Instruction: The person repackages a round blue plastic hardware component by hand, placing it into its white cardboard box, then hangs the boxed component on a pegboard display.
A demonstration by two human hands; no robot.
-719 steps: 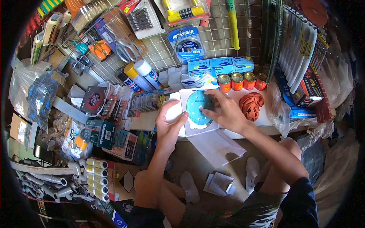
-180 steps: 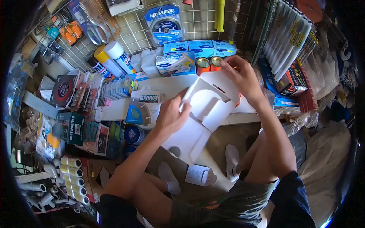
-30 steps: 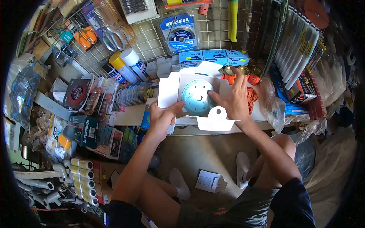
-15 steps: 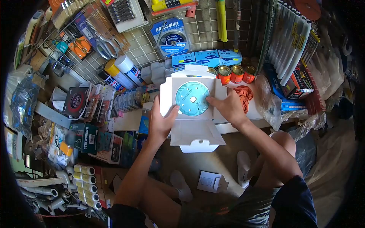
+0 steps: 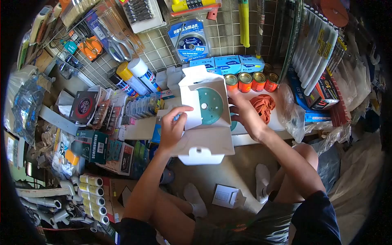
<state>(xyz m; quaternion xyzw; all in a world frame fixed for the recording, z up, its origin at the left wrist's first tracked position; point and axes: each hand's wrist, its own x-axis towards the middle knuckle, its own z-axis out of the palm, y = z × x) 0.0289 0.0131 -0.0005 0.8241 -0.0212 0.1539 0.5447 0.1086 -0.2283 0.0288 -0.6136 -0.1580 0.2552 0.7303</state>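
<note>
A white cardboard box (image 5: 226, 122) stands with its lid folded down toward me and its side flap turned inward on the left. Inside it lies a teal diamond cutting disc (image 5: 214, 107) with a centre hole and several small holes; the flap covers its left part. My left hand (image 5: 173, 125) grips the box at the left flap, index finger along the flap and the other fingers curled. On the other side, my right hand (image 5: 248, 118) is at the box's right wall, fingers apart and slightly blurred. A patch of teal shows beside those fingers.
Behind the box, several small red cans (image 5: 245, 83) and blue boxes (image 5: 228, 65) line the white shelf (image 5: 249, 139). An orange-red cloth (image 5: 263, 107) lies to the right. Spray cans (image 5: 143, 74) stand left. Another white box (image 5: 225, 196) is on the floor between my feet.
The left flap has been folded inward over the disc's edge. My right thumb has left the disc, and that hand has moved to the box's right wall. The box is turned slightly.
</note>
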